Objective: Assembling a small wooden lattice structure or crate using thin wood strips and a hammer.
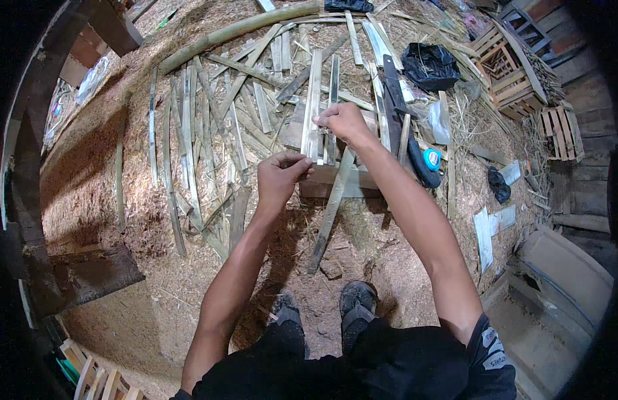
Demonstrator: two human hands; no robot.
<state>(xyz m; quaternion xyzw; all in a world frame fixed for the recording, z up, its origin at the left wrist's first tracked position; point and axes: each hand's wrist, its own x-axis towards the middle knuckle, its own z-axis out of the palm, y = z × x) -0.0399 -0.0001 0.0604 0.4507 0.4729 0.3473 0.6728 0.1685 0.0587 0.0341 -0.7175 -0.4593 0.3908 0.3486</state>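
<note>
Pale bamboo strips [314, 87] lie lengthwise in front of me across a low wooden block [335, 184]. At their near end, the thumb and fingers of my left hand [281, 181] close on the edge of a strip. My right hand [345, 125] is farther forward, its fingertips pinched together at the same pale strips; the exact grip is partly hidden. A darker strip [333, 87] runs beside them, partly under my right hand. Another loose strip [330, 217] leans from the block down toward my feet.
Many strips [189, 133] litter the sawdust-covered ground on the left, below a long pole [239, 32]. To the right are a dark long-bladed tool [393, 83], a teal tape measure [431, 159], a black plastic bag [430, 67] and slatted wooden crates [512, 73].
</note>
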